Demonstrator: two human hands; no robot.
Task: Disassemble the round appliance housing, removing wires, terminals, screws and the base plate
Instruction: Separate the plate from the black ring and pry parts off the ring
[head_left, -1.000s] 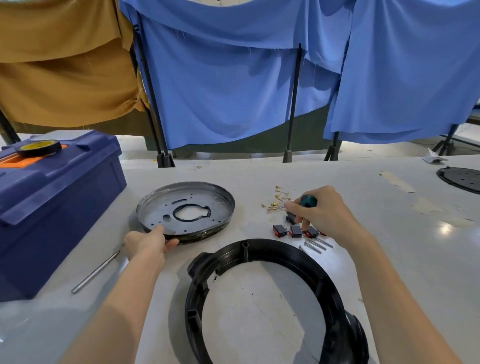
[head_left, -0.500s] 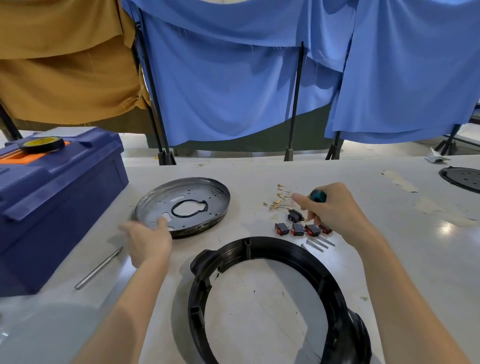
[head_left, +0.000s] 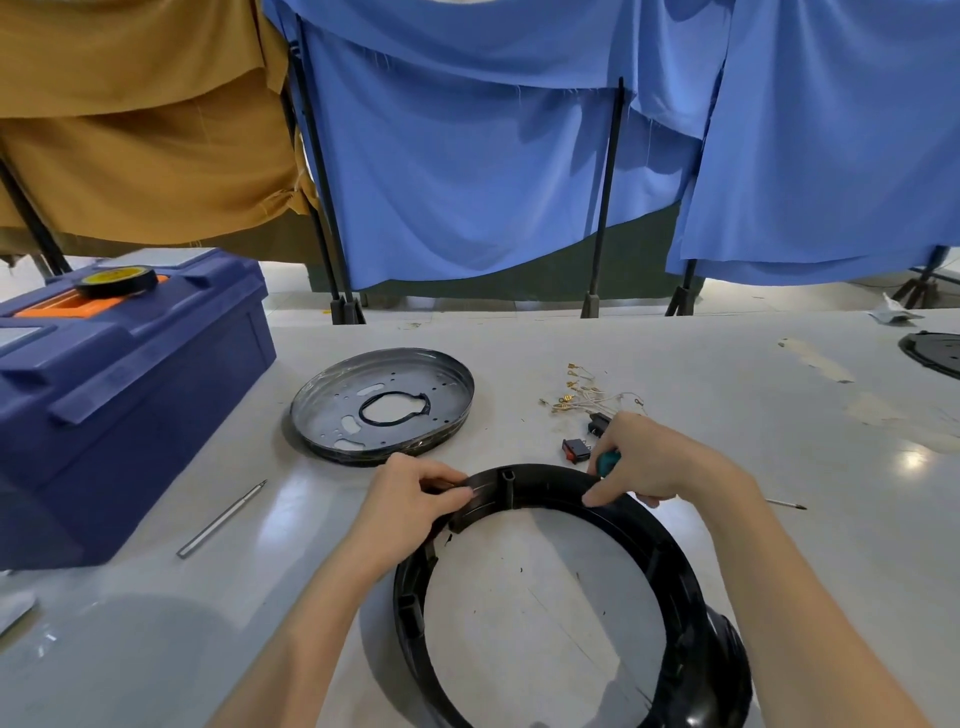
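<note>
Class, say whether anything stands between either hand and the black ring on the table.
Nothing visible does. The left hand grips the black ring at its far rim, and the right hand, holding a screwdriver, touches that rim too.

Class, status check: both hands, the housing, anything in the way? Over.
Left grip holds housing ring far rim. Right grip holds screwdriver, fingertip on rim. Base plate off, set aside. Nothing blocking.

left hand (head_left: 408, 501): off base plate (head_left: 382, 402), grips housing (head_left: 545, 483) rim | right hand (head_left: 660, 462): onto rim
</note>
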